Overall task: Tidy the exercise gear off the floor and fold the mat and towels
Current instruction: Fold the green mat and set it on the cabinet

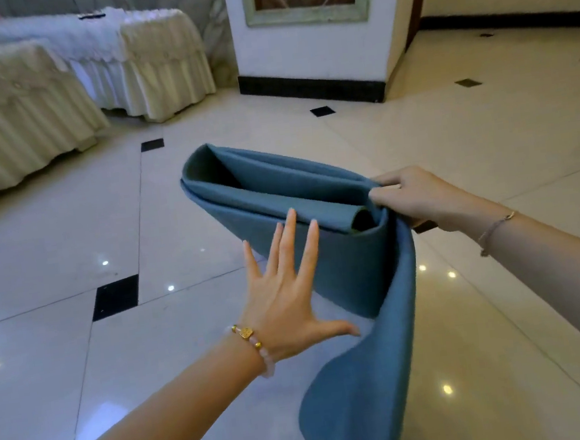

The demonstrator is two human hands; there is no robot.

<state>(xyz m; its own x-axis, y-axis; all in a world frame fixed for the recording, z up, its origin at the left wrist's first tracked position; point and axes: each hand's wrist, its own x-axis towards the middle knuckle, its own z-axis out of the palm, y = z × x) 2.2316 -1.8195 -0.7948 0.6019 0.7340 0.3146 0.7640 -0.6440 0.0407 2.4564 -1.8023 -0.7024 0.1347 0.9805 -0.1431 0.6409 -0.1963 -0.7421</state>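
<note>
1. The teal mat [342, 268] is up off the glossy tiled floor [65, 247]. It is folded into a thick stack of layers and held on edge over the middle of the tiles.
2. The left hand [285, 315] is wide open, its fingers [291, 227] straight and fanned. It lies flat against the near face of the stack, and the fingertips reach that face's top edge.
3. The right hand [421, 196] has the right end of the stack, fingers curled round the bunched layers in a firm grip.
4. Look at the top of the stack: the folds gape, with dark hollows between the layers at both ends.
5. From under the right hand one loose length of mat hangs down and sweeps towards the near edge of the view. I cannot tell whether it touches the floor.
6. There is a bead bracelet [248, 334] with gold pieces on the left wrist and a thin cord bracelet [494, 231] on the right.
7. At the floor's far left stand seats in cream frilled covers [11, 107].
8. At the far edge is a white pillar [311, 45] with a black skirting.
9. A black inset tile [117, 296] sits just left of the left hand.
</note>
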